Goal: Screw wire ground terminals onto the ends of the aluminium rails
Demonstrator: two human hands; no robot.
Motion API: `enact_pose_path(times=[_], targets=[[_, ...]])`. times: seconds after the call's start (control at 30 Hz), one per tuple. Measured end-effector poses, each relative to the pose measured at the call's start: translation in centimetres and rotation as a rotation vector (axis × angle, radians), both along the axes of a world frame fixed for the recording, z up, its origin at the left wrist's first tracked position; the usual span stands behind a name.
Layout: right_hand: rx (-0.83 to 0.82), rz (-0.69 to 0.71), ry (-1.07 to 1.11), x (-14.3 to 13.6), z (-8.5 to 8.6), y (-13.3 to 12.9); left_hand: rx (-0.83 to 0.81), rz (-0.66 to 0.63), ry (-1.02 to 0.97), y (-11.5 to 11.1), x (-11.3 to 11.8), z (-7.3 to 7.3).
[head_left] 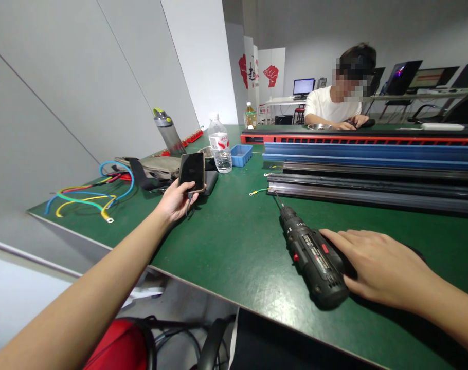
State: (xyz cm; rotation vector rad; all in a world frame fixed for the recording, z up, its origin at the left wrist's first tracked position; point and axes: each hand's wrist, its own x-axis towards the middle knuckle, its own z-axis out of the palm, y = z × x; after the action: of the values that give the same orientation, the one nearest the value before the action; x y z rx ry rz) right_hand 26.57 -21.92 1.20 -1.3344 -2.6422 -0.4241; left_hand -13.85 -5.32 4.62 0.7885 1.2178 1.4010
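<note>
My left hand [178, 199] holds a dark-screened phone [192, 172], thumb on its lower edge, with a cable hanging beneath. On the green table [218, 231], my right hand [376, 259] is wrapped round the handle of a black power drill [313, 257] lying on its side. The drill's bit points at the near end of a grey metal rail [334, 194]. From that end sticks a short green wire [260, 191] with a ring terminal. The fingertips of my right hand are partly hidden behind the drill.
Blue rails [357, 154] and a red slotted strip [334, 140] lie behind. A water bottle [220, 146], a blue tray [240, 155], a grey bag [157, 167] and coloured cables [85, 198] are at the left. Across the table sits a person [328, 105]. A red chair [120, 347] stands below.
</note>
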Motion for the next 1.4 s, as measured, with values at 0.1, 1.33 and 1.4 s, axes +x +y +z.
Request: enact_pose_path(times=[0.1, 1.33, 1.4], targets=[[-0.015, -0.007, -0.005, 0.03, -0.03, 0.0, -0.002, 0.024, 0.016, 0.01, 0.01, -0.03], [-0.089, -0.045, -0.019, -0.29, 0.37, -0.23, -0.022, 0.103, 0.044, -0.35, 0.1, 0.02], [-0.089, -0.053, -0.019, -0.31, 0.41, -0.22, -0.033, 0.12, 0.038, -0.3, 0.13, 0.05]])
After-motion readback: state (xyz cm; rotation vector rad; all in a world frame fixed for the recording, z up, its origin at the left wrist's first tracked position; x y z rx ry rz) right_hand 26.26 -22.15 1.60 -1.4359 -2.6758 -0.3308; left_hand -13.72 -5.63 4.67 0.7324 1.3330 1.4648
